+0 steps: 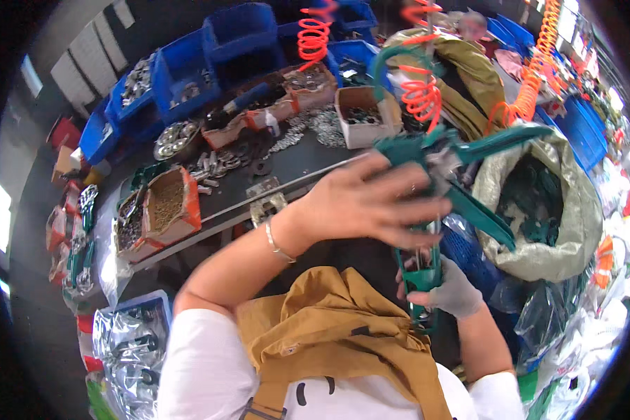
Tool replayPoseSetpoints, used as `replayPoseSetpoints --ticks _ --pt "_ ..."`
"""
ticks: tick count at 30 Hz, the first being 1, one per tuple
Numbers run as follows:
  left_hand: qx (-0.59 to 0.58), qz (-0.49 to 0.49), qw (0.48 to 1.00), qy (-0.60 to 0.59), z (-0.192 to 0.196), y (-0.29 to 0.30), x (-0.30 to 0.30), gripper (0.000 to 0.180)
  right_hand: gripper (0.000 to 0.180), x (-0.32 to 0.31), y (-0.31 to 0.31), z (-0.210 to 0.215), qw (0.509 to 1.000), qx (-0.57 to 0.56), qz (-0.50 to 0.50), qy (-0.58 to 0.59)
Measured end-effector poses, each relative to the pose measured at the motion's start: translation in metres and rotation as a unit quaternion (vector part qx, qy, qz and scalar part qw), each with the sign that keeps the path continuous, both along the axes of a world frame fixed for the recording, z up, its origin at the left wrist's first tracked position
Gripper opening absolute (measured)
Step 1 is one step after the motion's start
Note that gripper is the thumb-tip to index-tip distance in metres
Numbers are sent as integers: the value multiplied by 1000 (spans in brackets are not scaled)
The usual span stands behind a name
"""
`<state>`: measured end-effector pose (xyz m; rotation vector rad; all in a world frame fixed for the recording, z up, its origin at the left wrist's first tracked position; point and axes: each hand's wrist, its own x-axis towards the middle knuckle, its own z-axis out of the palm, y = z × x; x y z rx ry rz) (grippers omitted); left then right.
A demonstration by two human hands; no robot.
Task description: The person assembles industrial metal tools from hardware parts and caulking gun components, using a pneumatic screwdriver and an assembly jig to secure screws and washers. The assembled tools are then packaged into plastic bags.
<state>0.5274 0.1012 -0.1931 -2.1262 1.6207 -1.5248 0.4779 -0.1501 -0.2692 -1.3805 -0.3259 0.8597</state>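
Note:
In front of me is a green two-handled tool (421,276) with an open frame, much like a caulking gun. It stands roughly upright, with its two green handles spread toward the right. My right hand (456,288), in a pale glove, grips the lower frame. Across the upper part lies my left hand (374,203), bare with a bracelet at the wrist. Its fingers are spread and smeared by motion, and they partly cover the tool's head. Whether they press on it, I cannot tell.
A pale sack (584,238) holding green parts stands right of the tool. Orange coiled hoses (421,101) hang over the bench. Blue bins (182,77) line the back. Small boxes of hardware (168,203) sit at left, near a tray of bagged parts (129,343).

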Motion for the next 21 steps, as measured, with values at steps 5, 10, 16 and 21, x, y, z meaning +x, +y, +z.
replayPoseSetpoints --ticks 5,10,16,21 --pt "-567 -376 418 602 -48 -13 3 62 58 21 48 6 980 -47 -84 -174" --pt "-537 -432 141 711 -77 -22 8 58 76 28 61 -26 878 384 151 243" --pt "-723 -226 254 601 -73 7 -10 39 95 37 75 -12 991 122 15 -46" --pt "-733 -210 280 584 -68 10 -19 45 77 26 93 -34 991 13 26 -129"
